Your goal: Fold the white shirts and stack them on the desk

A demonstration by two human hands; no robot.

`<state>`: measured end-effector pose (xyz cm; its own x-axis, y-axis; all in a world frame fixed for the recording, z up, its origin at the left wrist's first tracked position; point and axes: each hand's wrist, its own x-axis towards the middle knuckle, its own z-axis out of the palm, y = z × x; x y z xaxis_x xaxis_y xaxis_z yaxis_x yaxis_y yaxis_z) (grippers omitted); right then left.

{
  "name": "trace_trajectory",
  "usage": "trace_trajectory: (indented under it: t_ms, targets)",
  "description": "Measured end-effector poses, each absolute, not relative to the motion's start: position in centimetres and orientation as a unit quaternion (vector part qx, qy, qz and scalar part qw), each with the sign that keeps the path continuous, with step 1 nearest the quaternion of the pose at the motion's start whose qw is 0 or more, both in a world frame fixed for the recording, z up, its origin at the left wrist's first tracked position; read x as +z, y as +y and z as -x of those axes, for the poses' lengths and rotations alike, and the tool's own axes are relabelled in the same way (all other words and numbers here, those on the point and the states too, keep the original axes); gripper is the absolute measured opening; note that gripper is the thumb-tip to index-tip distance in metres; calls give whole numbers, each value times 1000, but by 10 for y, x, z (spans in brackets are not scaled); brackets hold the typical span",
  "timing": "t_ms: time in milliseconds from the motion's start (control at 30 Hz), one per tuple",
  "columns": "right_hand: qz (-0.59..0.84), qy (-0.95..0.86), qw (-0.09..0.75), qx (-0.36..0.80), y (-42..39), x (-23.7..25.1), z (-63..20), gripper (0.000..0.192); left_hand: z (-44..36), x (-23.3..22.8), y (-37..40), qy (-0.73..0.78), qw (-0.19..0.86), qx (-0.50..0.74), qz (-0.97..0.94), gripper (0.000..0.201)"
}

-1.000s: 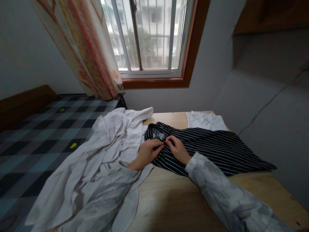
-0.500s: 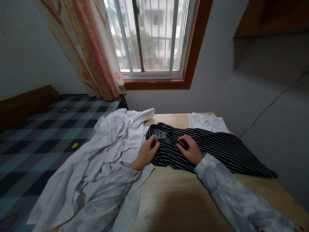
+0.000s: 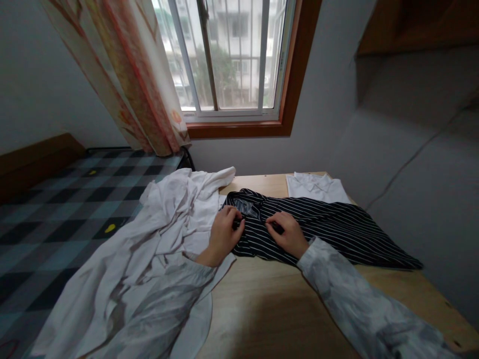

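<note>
Table (image 3: 262,309): bare wood nearest the camera.
Left hand (image 3: 222,237): fingers curled, pinching the striped shirt's collar edge.
Right hand (image 3: 286,234): fingers bent, pressing the same cloth.
Striped shirt (image 3: 337,232): under both hands, spreading rightward.
White garment (image 3: 164,234): heaped just left.

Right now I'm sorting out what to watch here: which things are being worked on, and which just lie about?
Worked on:
- striped shirt
- left hand and right hand, both pinching its cloth

Lying about:
- crumpled white garment
- folded white shirt
- table
- bed
</note>
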<state>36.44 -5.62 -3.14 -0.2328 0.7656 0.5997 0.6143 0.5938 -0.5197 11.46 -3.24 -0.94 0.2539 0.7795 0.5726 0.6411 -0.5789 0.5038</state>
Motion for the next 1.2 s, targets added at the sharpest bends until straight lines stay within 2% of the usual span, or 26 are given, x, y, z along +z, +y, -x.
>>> trace_trajectory:
  t_ms: [67,333,600,733,967,1100,1200]
  targets:
    - [449,-770,443,100,-55,-31,-359,7,-117,-7,-38,435,49,415,-798,10]
    - [446,-719,475,241,-50,-39,-337,10,-135,-9,-56,432,137,339,-824,22]
    - [449,-688,474,317,-53,-39,-335,15,-134,-17,-49,454,161,337,-809,8]
    - [453,-689,469,317,-54,-37,-337,14,-132,-17,-46,442,183,336,-811,8]
    - [470,-654,514,295,-48,-35,-336,17,-132,-19,-47,346,206,330,-854,13]
    - [503,-641,524,248,-42,-30,-350,20,-129,-19,-43,411,247,402,-780,14]
    - [529,-645,530,155,-46,-23,-369,17,-127,-17,-41,456,266,415,-741,11]
